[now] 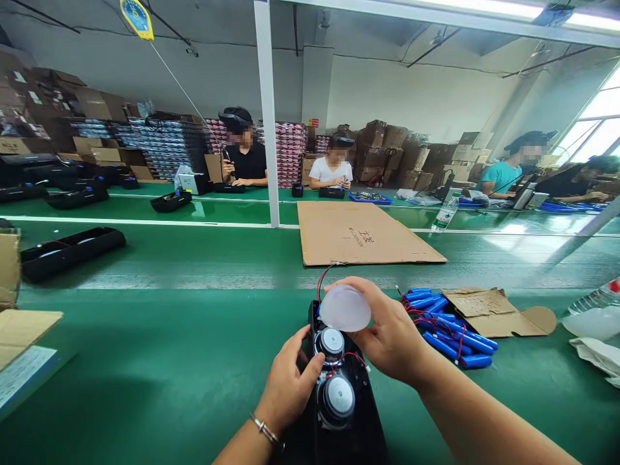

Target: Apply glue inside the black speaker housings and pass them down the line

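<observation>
Steadiness counts here. Your right hand (392,336) has its grip closed on a white dome (345,308), thumb and fingertips round the rim. It holds the dome in the air just above the far end of the black case (365,433), which lies on the green bench (169,361) right in front of you. Your left hand (289,382) has its grip closed on the case's left edge, thumb beside the upper speaker (332,340).

From that, I judge it best to hold the dome by the rim only and bring it level rather than tilted. Mind the red wires (321,279) looping out at the far end, so none gets pinched. Let the left hand pin the case so it cannot slide.

Counted:
- One dome.
- One case under your hands.
- Two round speakers in it, one behind the other.
- A wired heap of blue batteries (450,329) just right of your hand, too overlapped to count surely.
- One flat cardboard sheet (363,232) beyond.
- One torn carton (489,310) beside the batteries.
- Four people across the bench.
</observation>
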`<state>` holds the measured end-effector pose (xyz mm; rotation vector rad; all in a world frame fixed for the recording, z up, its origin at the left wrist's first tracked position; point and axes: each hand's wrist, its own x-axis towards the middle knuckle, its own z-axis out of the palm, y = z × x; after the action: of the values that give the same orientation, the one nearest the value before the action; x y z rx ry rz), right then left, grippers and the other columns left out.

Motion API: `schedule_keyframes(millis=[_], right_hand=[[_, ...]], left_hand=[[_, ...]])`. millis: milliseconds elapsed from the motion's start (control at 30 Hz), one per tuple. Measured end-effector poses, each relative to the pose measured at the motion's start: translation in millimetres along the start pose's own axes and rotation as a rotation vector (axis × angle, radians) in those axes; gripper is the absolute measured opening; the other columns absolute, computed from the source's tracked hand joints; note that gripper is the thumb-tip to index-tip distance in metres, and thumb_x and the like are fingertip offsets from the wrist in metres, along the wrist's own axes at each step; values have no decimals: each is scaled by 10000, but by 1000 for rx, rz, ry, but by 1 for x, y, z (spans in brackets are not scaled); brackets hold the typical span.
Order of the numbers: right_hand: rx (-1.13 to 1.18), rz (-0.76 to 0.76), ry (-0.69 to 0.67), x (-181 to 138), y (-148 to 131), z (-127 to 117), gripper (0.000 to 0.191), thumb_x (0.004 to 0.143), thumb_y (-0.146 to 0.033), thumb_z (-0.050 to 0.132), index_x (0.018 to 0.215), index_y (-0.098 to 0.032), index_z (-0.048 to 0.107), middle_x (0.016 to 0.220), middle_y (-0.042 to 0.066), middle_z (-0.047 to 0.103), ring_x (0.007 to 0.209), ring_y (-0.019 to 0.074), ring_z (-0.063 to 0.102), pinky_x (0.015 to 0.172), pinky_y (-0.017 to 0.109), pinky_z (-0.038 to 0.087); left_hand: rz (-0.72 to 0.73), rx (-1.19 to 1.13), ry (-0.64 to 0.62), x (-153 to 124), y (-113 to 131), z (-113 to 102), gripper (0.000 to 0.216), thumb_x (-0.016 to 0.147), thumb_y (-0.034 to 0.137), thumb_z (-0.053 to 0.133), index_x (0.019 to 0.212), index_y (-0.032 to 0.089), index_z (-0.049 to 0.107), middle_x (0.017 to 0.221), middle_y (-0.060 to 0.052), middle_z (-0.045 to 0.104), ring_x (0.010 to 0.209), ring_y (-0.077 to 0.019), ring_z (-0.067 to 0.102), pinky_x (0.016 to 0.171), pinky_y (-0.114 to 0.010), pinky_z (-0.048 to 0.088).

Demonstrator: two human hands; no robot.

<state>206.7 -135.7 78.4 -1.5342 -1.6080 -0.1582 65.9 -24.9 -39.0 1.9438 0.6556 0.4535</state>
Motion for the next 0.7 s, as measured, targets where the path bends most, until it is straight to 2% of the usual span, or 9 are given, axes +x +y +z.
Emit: schedule_keyframes(millis=[167,400,533,700], right_hand=[[22,23,24,-3,1,-2,333,844,-216,505,1170,-186,442,1109,68,578,997,155,560,841,270,474],[52,110,75,-11,12,2,357,826,-240,524,1170,-193,444,1118,51,579,989,141,559,831,255,465],[69,165,113,-14,14,1,361,813,-253,543,1159,-210,453,1102,29,584,963,137,562,810,242,467],[52,218,146,-18,21,0,341,827,-315,547,1146,-231,463,1074,27,592,938,166,569,821,288,467]], left_hand=[[-82,5,26,2,5,0,543,780,388,478,1255,133,414,1162,-93,554,762,-169,524,786,-355,430],[-109,-53,41,5,0,0,529,742,279,476,1244,123,412,1157,-95,569,932,-182,558,890,-343,420],[-117,-73,48,6,0,0,514,741,250,466,1236,122,410,1123,-85,585,953,-175,563,896,-331,426],[-123,-58,50,8,2,0,495,730,210,454,1219,132,426,1108,-74,596,967,-172,568,891,-319,429]])
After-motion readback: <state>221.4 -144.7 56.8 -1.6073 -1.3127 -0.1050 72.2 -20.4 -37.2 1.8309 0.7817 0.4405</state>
